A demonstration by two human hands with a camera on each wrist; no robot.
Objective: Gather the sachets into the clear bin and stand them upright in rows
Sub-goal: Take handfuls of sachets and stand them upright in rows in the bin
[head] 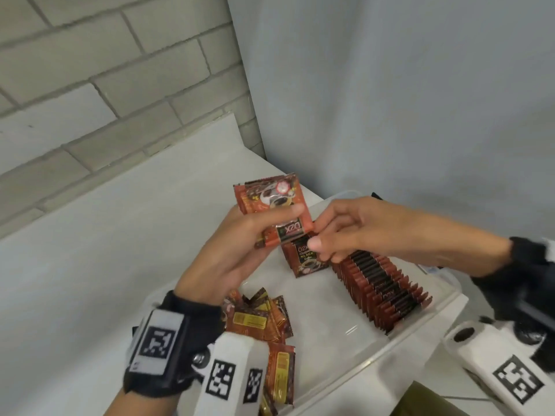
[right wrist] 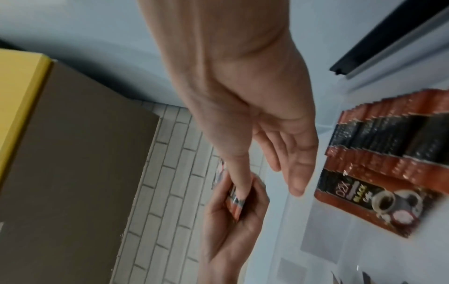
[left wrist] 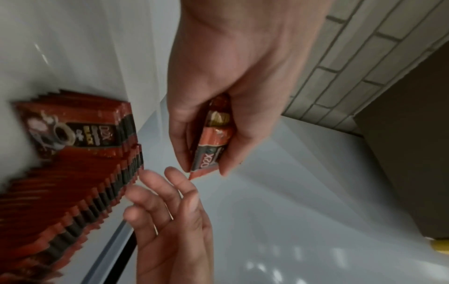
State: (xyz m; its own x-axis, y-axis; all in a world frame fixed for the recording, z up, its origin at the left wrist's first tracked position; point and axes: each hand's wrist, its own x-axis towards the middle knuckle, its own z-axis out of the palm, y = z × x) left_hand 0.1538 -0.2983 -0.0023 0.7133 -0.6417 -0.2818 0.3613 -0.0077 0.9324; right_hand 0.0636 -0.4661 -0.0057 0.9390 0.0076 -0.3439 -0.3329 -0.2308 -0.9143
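My left hand [head: 264,220] grips a small stack of red-brown coffee sachets [head: 270,202] above the clear bin [head: 420,322], thumb across the top sachet. My right hand [head: 318,235] reaches to the stack's right corner with its fingers loosely extended; the index fingertip [right wrist: 239,192] touches the stack and grips nothing. A long row of sachets [head: 381,283] stands upright along the bin's right side, the front sachet [head: 306,259] facing me. Loose sachets [head: 258,319] lie in a heap at the bin's near left. The held stack [left wrist: 211,146] shows edge-on in the left wrist view.
The bin sits on a white counter [head: 120,235] in a corner between a grey brick wall [head: 105,85] and a plain pale wall [head: 390,100]. A brown cardboard box [right wrist: 73,163] with a yellow edge stands to the left.
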